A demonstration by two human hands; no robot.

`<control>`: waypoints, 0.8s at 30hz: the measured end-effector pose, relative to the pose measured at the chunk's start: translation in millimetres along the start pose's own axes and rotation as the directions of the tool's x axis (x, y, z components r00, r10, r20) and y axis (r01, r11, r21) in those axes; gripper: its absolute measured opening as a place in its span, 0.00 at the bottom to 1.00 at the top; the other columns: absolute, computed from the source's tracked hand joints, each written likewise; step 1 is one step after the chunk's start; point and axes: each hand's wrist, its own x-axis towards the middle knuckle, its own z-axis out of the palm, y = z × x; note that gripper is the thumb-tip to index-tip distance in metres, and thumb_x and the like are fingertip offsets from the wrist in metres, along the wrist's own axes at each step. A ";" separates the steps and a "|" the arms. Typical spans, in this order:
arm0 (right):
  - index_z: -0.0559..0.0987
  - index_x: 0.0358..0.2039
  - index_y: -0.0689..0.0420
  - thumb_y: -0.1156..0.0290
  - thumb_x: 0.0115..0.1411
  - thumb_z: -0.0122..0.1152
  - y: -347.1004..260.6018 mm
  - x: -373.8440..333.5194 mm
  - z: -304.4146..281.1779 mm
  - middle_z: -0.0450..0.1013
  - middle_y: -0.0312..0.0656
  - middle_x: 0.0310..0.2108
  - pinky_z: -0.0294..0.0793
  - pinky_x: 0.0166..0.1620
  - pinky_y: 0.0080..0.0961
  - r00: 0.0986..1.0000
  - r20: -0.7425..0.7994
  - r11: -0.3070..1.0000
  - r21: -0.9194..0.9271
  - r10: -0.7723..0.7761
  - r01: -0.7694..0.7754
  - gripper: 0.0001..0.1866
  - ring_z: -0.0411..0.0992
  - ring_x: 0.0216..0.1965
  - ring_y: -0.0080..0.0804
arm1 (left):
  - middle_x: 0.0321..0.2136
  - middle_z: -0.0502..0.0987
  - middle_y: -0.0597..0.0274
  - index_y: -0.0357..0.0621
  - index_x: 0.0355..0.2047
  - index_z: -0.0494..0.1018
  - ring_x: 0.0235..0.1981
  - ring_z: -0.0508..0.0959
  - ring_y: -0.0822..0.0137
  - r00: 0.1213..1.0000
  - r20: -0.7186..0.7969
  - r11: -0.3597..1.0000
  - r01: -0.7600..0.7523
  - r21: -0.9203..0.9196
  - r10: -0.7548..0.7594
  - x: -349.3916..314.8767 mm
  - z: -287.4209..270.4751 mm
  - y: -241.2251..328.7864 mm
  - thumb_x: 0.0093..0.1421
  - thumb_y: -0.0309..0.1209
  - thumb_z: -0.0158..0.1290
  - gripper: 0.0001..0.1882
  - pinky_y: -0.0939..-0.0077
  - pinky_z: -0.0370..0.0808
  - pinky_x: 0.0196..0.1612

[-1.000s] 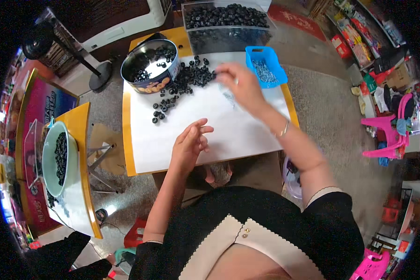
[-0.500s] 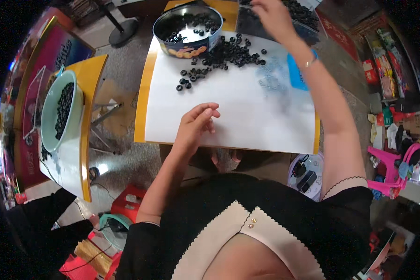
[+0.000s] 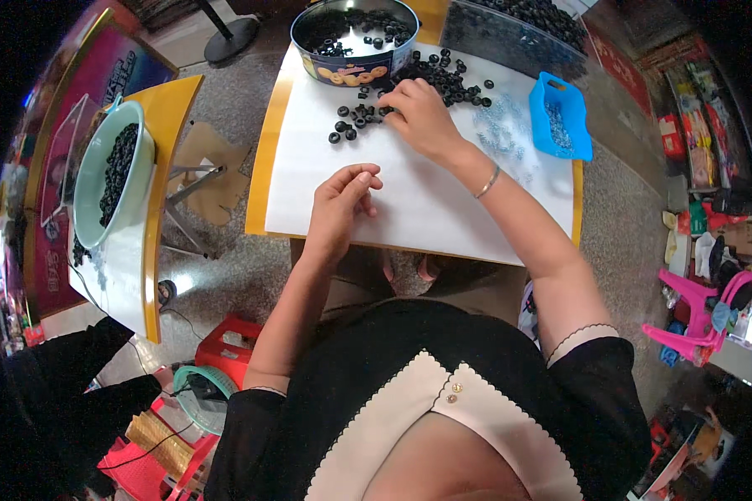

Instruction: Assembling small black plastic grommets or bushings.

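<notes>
Small black ring-shaped pieces (image 3: pixel 451 77) lie heaped on the white-covered table, with a few strays (image 3: pixel 342 127) toward its left side. My right hand (image 3: pixel 422 117) is over the near edge of this heap, thumb and forefinger closed at one black piece. Closer to me, above the white sheet, my left hand (image 3: pixel 342 200) has its thumb pressed to curled fingers; whatever may be between them is too small or hidden. Tiny clear pieces (image 3: pixel 497 125) are scattered on the right of the sheet, and more fill a blue scoop-shaped tray (image 3: pixel 583 150).
At the table's far edge stand a round tin (image 3: pixel 342 71) and a clear plastic bin (image 3: pixel 510 43), both with black pieces inside. A pale green basin (image 3: pixel 138 179) of black pieces sits on a side table at left. A pink stool (image 3: pixel 685 313) is at right.
My right hand has come down from the clear bin to the near side of the black heap. My left hand stays pinched in nearly the same place. The blue tray is now uncovered.
</notes>
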 end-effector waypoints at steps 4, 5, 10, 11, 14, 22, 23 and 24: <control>0.78 0.34 0.59 0.73 0.49 0.60 -31.0 -18.2 -28.0 0.68 0.35 0.30 0.65 0.37 0.19 0.920 0.172 0.790 0.472 0.353 -0.392 0.11 0.65 0.31 0.23 | 0.30 0.73 0.63 0.35 0.40 0.71 0.22 0.67 0.79 0.998 -0.057 0.999 -0.014 -0.041 0.011 6.5 6.4 5.0 0.60 0.31 0.48 0.12 0.84 0.69 0.28; 0.78 0.36 0.59 0.72 0.50 0.60 -38.9 -27.5 -32.8 0.69 0.33 0.31 0.64 0.36 0.15 0.905 0.177 0.739 0.528 0.387 -0.419 0.12 0.65 0.31 0.18 | 0.30 0.73 0.62 0.34 0.41 0.71 0.23 0.67 0.78 0.997 -0.070 0.997 -0.037 -0.072 0.032 8.9 10.5 6.4 0.60 0.31 0.48 0.13 0.83 0.69 0.28; 0.79 0.36 0.55 0.71 0.50 0.60 -70.4 -58.7 -47.9 0.70 0.40 0.34 0.68 0.38 0.20 0.876 0.114 0.626 0.657 0.468 -0.420 0.11 0.68 0.34 0.28 | 0.29 0.74 0.62 0.34 0.40 0.70 0.24 0.69 0.77 1.000 0.023 0.963 -0.010 -0.268 0.017 12.9 27.7 8.8 0.60 0.31 0.49 0.13 0.81 0.71 0.29; 0.79 0.37 0.56 0.71 0.50 0.60 -74.4 -63.4 -49.6 0.70 0.40 0.34 0.68 0.39 0.21 0.888 0.064 0.690 0.605 0.456 -0.398 0.12 0.68 0.35 0.29 | 0.28 0.74 0.63 0.34 0.40 0.71 0.24 0.69 0.76 0.997 0.082 0.951 0.033 -0.307 -0.008 13.1 27.4 5.0 0.59 0.32 0.49 0.13 0.81 0.71 0.30; 0.79 0.38 0.56 0.72 0.52 0.58 -81.4 -73.7 -55.2 0.69 0.39 0.35 0.68 0.39 0.20 0.906 -0.009 0.770 0.530 0.424 -0.355 0.12 0.67 0.37 0.27 | 0.26 0.73 0.65 0.36 0.39 0.71 0.25 0.70 0.76 0.988 0.147 0.936 0.092 -0.339 -0.044 11.6 30.5 0.6 0.59 0.32 0.50 0.12 0.81 0.71 0.30; 0.77 0.41 0.55 0.74 0.52 0.57 -98.2 -89.4 -62.0 0.68 0.40 0.35 0.69 0.39 0.21 0.871 -0.074 0.729 0.585 0.485 -0.356 0.14 0.67 0.36 0.29 | 0.26 0.72 0.65 0.36 0.42 0.70 0.25 0.71 0.75 0.957 0.279 0.897 0.196 -0.396 -0.086 0.7 34.4 -6.8 0.60 0.31 0.49 0.13 0.81 0.72 0.31; 0.77 0.40 0.56 0.75 0.53 0.56 -97.5 -91.2 -63.5 0.68 0.40 0.35 0.69 0.39 0.21 0.882 -0.046 0.720 0.598 0.469 -0.352 0.13 0.68 0.36 0.28 | 0.26 0.72 0.65 0.36 0.42 0.70 0.25 0.71 0.75 0.955 0.284 0.897 0.203 -0.394 -0.091 -0.8 35.7 -7.3 0.60 0.31 0.49 0.13 0.81 0.72 0.31; 0.76 0.40 0.57 0.75 0.53 0.56 -96.7 -93.1 -65.2 0.68 0.39 0.35 0.69 0.39 0.20 0.891 -0.020 0.712 0.609 0.453 -0.348 0.12 0.68 0.36 0.26 | 0.26 0.72 0.65 0.35 0.42 0.70 0.26 0.71 0.75 0.955 0.285 0.902 0.194 -0.386 -0.084 -2.3 37.5 -7.6 0.60 0.31 0.49 0.14 0.82 0.72 0.31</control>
